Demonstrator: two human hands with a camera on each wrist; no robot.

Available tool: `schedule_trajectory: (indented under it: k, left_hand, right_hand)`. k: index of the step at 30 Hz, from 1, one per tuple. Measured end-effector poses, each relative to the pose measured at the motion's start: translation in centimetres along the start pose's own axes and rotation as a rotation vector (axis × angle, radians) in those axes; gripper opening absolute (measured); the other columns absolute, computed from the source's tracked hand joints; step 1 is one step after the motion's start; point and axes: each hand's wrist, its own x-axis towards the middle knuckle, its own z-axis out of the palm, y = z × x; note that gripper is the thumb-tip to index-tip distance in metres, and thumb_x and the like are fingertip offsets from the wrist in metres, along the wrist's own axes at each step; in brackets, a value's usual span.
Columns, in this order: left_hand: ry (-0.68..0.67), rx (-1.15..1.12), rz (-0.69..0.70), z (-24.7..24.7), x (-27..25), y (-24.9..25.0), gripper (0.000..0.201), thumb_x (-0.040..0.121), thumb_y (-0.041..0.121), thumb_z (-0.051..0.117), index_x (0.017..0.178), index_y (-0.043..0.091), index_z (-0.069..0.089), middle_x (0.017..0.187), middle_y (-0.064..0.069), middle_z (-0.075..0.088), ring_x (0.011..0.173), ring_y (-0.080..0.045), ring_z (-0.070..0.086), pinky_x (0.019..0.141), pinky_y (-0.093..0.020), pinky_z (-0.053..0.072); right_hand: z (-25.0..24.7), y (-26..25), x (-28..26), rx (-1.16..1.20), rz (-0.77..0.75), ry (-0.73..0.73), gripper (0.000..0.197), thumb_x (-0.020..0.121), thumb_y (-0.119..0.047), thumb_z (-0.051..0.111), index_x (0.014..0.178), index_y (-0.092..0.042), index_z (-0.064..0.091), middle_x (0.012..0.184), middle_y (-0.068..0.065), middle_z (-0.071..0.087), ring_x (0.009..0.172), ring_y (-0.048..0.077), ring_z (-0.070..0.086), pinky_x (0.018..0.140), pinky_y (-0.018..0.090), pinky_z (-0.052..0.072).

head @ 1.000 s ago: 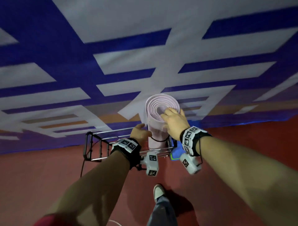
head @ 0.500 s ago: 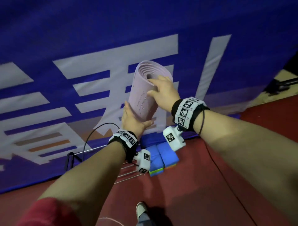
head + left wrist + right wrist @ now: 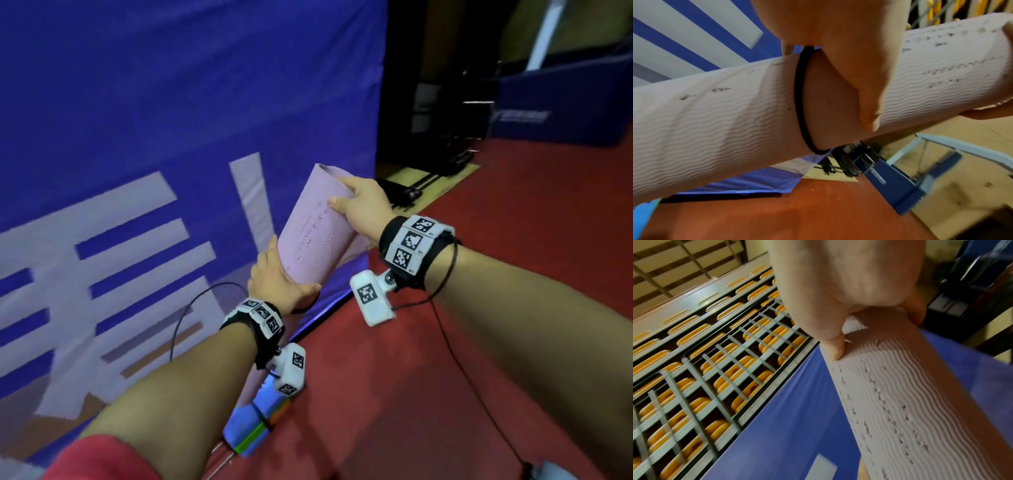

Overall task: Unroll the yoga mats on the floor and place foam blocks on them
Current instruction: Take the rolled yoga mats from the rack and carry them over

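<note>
Both hands grip rolled pink mat: left low, right top.

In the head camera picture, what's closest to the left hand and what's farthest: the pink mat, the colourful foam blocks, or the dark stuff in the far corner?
From the left hand:
1. Pink mat, gripped in it.
2. Foam blocks, on the floor below the wrist.
3. Dark equipment, far off, upper right.

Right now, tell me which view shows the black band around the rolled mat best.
The left wrist view: the black band circles the pink mat in full, beside the left hand. In the head view the left hand covers that spot; the right wrist view shows only the mat's upper end under the right hand.
</note>
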Motion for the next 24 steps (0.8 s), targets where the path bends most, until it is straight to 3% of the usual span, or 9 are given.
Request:
schedule_trajectory:
  k: [2,7,10,13,15,17,19,21,24]
  left_hand:
    - [-0.071,0.003,0.094,3.0,1.1,4.1,0.135,0.041,0.070,0.079,0.152,0.034,0.013,0.140,-0.004,0.042,0.126,-0.034,0.044,0.102,-0.048,0.044]
    - [-0.211,0.013,0.305,10.9,3.8,13.7,0.126,0.040,0.075,0.076,0.147,0.044,0.017,0.129,-0.003,0.047,0.119,-0.033,0.047,0.098,-0.047,0.046]
    - [-0.272,0.030,0.408,15.6,5.5,18.9,0.121,0.042,0.073,0.079,0.144,0.046,0.020,0.124,-0.003,0.047,0.115,-0.032,0.046,0.096,-0.043,0.046]
    - [-0.324,0.050,0.470,20.9,7.8,23.8,0.122,0.041,0.073,0.079,0.144,0.045,0.021,0.125,-0.003,0.046,0.117,-0.031,0.045,0.096,-0.042,0.046]
    - [-0.324,0.044,0.500,23.9,9.6,26.6,0.122,0.039,0.075,0.078,0.144,0.045,0.024,0.123,-0.003,0.048,0.116,-0.031,0.048,0.096,-0.042,0.047]
    - [-0.337,0.041,0.535,27.4,12.2,29.9,0.118,0.040,0.074,0.077,0.142,0.045,0.025,0.121,-0.003,0.049,0.114,-0.031,0.050,0.093,-0.042,0.047]
    - [-0.373,0.051,0.553,30.6,14.9,33.6,0.116,0.043,0.071,0.080,0.141,0.044,0.025,0.121,-0.003,0.049,0.114,-0.030,0.050,0.091,-0.042,0.047]
    - [-0.408,0.069,0.560,33.5,17.6,37.1,0.111,0.044,0.069,0.082,0.138,0.043,0.030,0.120,-0.003,0.048,0.112,-0.031,0.050,0.090,-0.043,0.048]
    - [-0.454,0.097,0.605,36.9,21.1,41.7,0.110,0.042,0.071,0.081,0.135,0.040,0.032,0.115,-0.005,0.049,0.108,-0.033,0.052,0.087,-0.043,0.049]
  right_hand:
    - [-4.6,3.3,0.3,0.030,0.055,0.081,0.052,0.069,-0.035,0.063,0.118,-0.020,0.070,0.112,0.007,0.071,0.101,0.023,0.062,0.095,0.042,0.050]
    - [-15.8,11.8,0.4,0.061,0.205,0.239,0.034,0.085,-0.014,0.065,0.119,-0.017,0.067,0.102,-0.002,0.065,0.096,0.021,0.060,0.078,0.029,0.046]
    - [-21.3,17.0,1.1,-0.005,0.267,0.306,0.031,0.087,-0.018,0.064,0.118,-0.019,0.065,0.104,-0.003,0.061,0.097,0.021,0.057,0.077,0.028,0.041]
    - [-25.9,22.2,2.5,-0.174,0.320,0.337,0.046,0.091,-0.028,0.061,0.134,-0.016,0.052,0.127,0.003,0.059,0.118,0.026,0.054,0.088,0.031,0.041]
    - [-28.2,25.0,3.5,-0.414,0.304,0.358,0.063,0.093,-0.034,0.059,0.149,-0.021,0.034,0.153,0.002,0.039,0.138,0.027,0.038,0.109,0.045,0.034]
    - [-30.7,27.6,5.7,-0.750,0.208,0.379,0.071,0.094,-0.032,0.058,0.155,-0.026,0.022,0.162,-0.002,0.020,0.147,0.026,0.021,0.117,0.054,0.019]
    - [-33.3,30.0,8.8,-1.058,0.111,0.277,0.076,0.090,-0.023,0.061,0.154,-0.027,0.022,0.164,-0.001,0.015,0.149,0.026,0.014,0.119,0.054,0.011]
    - [-35.6,31.7,12.4,-1.247,0.068,0.102,0.077,0.081,-0.019,0.063,0.151,-0.024,0.030,0.162,0.003,0.020,0.149,0.027,0.013,0.120,0.054,0.007]
    - [-37.9,34.6,16.3,-1.390,0.045,-0.058,0.057,0.080,-0.018,0.059,0.136,-0.012,0.050,0.147,0.011,0.043,0.139,0.034,0.031,0.116,0.057,0.016]
